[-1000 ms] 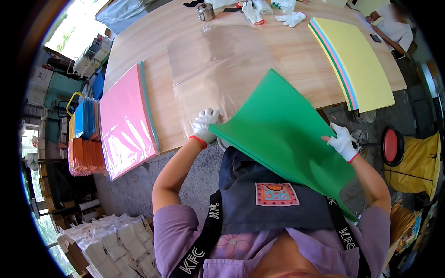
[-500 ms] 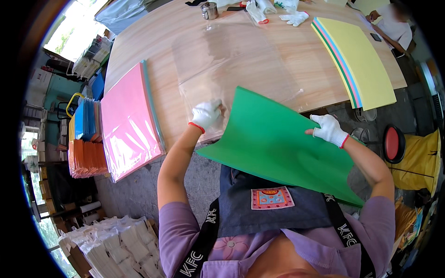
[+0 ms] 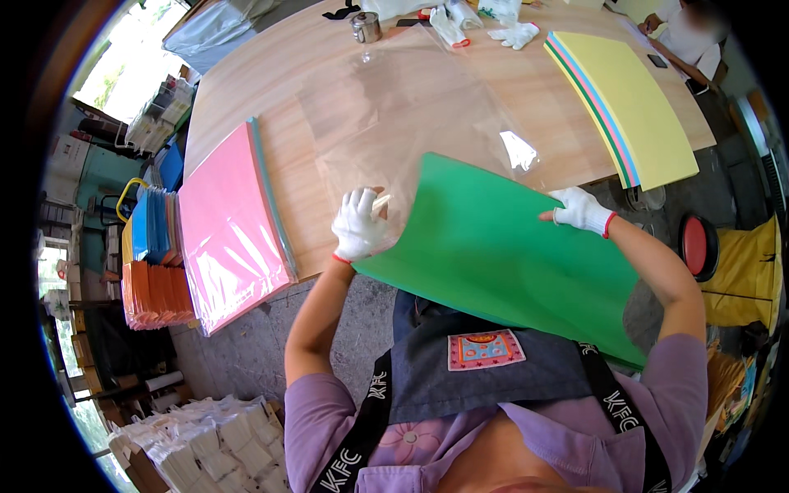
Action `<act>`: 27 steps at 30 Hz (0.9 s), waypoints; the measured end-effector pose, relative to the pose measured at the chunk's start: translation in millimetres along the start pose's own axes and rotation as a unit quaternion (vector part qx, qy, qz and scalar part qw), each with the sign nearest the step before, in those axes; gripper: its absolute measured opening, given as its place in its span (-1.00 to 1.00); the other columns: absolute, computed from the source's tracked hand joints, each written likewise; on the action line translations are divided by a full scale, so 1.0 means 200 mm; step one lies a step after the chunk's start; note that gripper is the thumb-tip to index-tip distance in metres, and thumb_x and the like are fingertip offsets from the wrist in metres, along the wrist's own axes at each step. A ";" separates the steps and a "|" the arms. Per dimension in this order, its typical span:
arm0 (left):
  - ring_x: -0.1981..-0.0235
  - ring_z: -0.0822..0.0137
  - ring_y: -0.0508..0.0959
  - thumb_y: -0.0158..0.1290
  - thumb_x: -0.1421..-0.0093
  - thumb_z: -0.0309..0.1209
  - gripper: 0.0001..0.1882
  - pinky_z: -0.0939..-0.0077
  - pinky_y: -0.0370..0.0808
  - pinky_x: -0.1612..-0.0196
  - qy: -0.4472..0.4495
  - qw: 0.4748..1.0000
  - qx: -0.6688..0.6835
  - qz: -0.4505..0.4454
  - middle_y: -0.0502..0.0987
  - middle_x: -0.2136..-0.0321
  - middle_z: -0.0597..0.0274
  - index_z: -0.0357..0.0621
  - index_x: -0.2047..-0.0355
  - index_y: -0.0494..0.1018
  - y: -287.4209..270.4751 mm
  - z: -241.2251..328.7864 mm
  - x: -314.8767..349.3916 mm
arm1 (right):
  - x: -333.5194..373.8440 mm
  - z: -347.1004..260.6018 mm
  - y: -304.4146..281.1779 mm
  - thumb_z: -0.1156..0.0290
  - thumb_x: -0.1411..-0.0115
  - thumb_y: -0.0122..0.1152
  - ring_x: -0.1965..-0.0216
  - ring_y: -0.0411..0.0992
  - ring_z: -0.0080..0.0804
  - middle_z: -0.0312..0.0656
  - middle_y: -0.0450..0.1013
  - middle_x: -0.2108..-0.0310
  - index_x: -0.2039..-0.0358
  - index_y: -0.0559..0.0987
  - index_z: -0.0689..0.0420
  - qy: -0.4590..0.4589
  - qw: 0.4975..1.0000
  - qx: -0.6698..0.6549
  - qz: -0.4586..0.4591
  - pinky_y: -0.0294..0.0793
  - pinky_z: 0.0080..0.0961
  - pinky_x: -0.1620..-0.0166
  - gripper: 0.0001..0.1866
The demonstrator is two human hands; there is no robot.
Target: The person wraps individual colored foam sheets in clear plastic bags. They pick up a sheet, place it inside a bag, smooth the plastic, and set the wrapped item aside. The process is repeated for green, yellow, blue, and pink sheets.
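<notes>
My right hand (image 3: 582, 211), in a white glove, grips the far right edge of a large stack of green sheets (image 3: 501, 246), with its thumb on the top face. The stack bows between the table edge and my apron, its left end curling up. At its left corner, my gloved left hand (image 3: 359, 223) is closed on the near edge of a large clear plastic bag (image 3: 411, 107). The bag lies flat and crinkled on the table. The sheets' left end overlaps the bag's near part; whether it is inside cannot be told.
A wrapped pink stack (image 3: 230, 222) lies at the table's left edge. On the right rests a stack of yellow sheets (image 3: 629, 107) above other colours. A metal cup (image 3: 366, 27) and white gloves (image 3: 515, 35) are at the back. Another person (image 3: 686, 41) sits far right.
My left hand has come nearer and slightly left, to the green stack's left corner, its back turning up. A bright glint has appeared on the bag's right side. The right hand keeps its grip.
</notes>
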State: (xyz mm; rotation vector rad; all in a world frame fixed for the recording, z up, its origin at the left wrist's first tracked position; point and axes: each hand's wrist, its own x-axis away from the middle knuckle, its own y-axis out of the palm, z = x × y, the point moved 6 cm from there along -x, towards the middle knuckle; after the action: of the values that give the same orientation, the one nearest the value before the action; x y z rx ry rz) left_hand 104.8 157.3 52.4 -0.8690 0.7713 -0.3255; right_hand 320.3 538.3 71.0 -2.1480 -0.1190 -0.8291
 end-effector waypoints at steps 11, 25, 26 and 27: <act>0.22 0.04 0.55 0.10 -0.22 -0.42 -0.86 0.14 0.51 0.20 -0.123 0.992 0.017 0.011 0.55 0.30 0.11 -0.09 0.20 0.51 0.06 -0.28 0.34 | -0.14 0.28 -0.07 0.11 -0.22 0.34 0.38 0.47 -0.56 -0.25 0.58 0.40 -0.05 0.62 0.13 -0.060 0.986 -0.124 0.096 0.47 -0.50 0.23 -0.52; 0.28 0.30 0.57 0.22 -0.15 -0.56 -0.64 0.34 0.53 0.26 -0.079 0.975 0.108 0.176 0.51 0.19 0.14 -0.13 0.05 0.41 -0.17 0.03 0.16 | -0.28 0.48 -0.10 0.02 -0.22 0.34 0.45 0.48 -0.48 -0.24 0.54 0.49 0.02 0.62 0.17 -0.003 0.969 -0.137 0.205 0.46 -0.43 0.31 -0.50; 0.17 0.30 0.57 0.25 -0.14 -0.52 -0.56 0.32 0.54 0.19 -0.036 0.979 0.101 0.171 0.51 0.12 0.13 -0.13 -0.01 0.38 -0.19 0.11 0.19 | -0.27 0.48 -0.10 0.01 -0.22 0.33 0.45 0.48 -0.47 -0.23 0.54 0.49 0.02 0.63 0.17 -0.001 0.968 -0.135 0.211 0.46 -0.42 0.31 -0.49; 0.06 0.29 0.57 0.28 -0.12 -0.48 -0.48 0.30 0.55 0.11 -0.027 0.981 0.120 0.153 0.51 0.04 0.13 -0.13 -0.07 0.36 -0.19 0.16 0.22 | -0.27 0.51 -0.10 -0.01 -0.22 0.33 0.45 0.49 -0.45 -0.22 0.55 0.49 0.02 0.63 0.16 -0.006 0.968 -0.127 0.216 0.46 -0.40 0.31 -0.49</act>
State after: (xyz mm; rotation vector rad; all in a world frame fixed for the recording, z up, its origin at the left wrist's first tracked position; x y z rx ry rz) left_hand 159.7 127.5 73.4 -0.5204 0.7835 -0.1177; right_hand 323.5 634.2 4.8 -2.2947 0.4593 -0.5968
